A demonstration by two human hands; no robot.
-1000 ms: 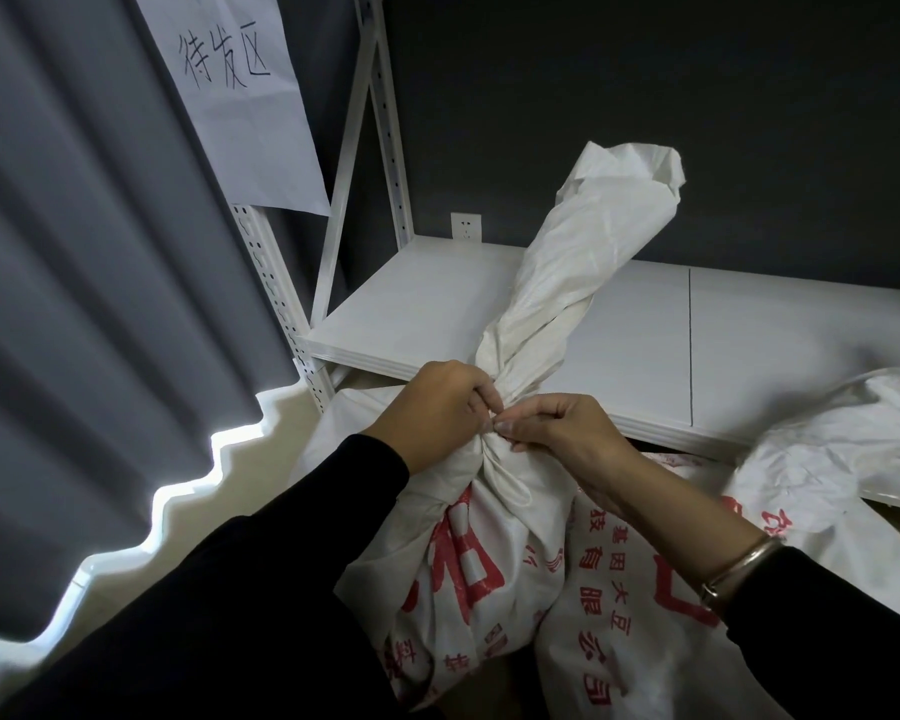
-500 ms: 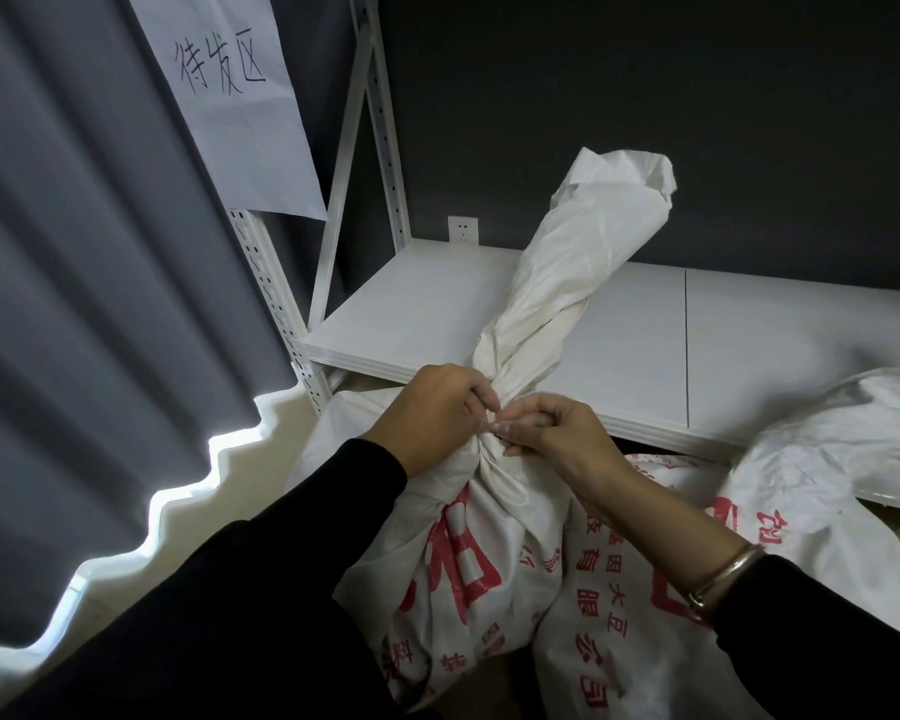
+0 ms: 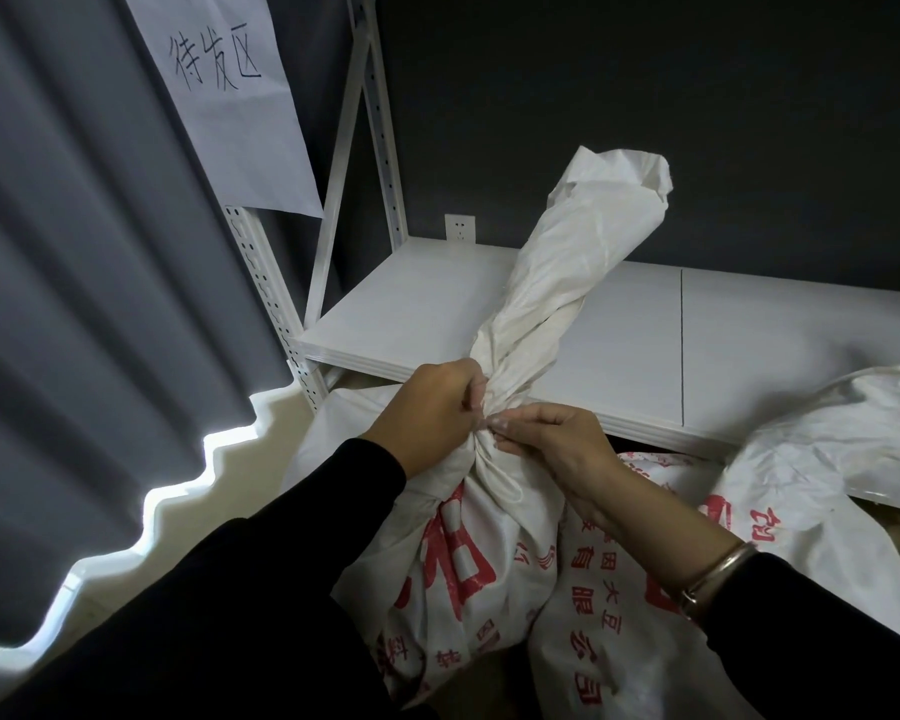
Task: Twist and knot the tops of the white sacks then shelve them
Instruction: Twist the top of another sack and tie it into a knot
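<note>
- Both hands meet at the neck of the sack (image 3: 468, 553), right where the cloth is gathered tight. That's the spot to hold if the twist is not to spring loose.
- The left hand (image 3: 427, 407) is wrapped round the neck from the left, fingers curled on the cloth. I read it as the anchor that holds the bunch closed.
- The right hand (image 3: 557, 449) comes in from the other side, its fingertips (image 3: 500, 422) pinching at the gather just beside the left hand's fingers. Whether they have cloth or what looks like a thin cord (image 3: 504, 484) hanging just below, I cannot tell.
- Above the hands the twisted top (image 3: 567, 272) stands up and leans right, a long rope of cloth flaring open at its end. It's left long, I'd say, so there's enough to loop into a knot.
- The sack itself stands upright below and in front of the shelf (image 3: 749, 345), red print facing us, touching a second sack (image 3: 619, 615) on its right. Upright, the load sits low and the neck is free to work.
- A third sack (image 3: 853, 433) lies slumped over the shelf's front edge at the right.
- My call: twisted, not yet knotted, not yet shelved. The bare board just behind is the handy landing spot.
</note>
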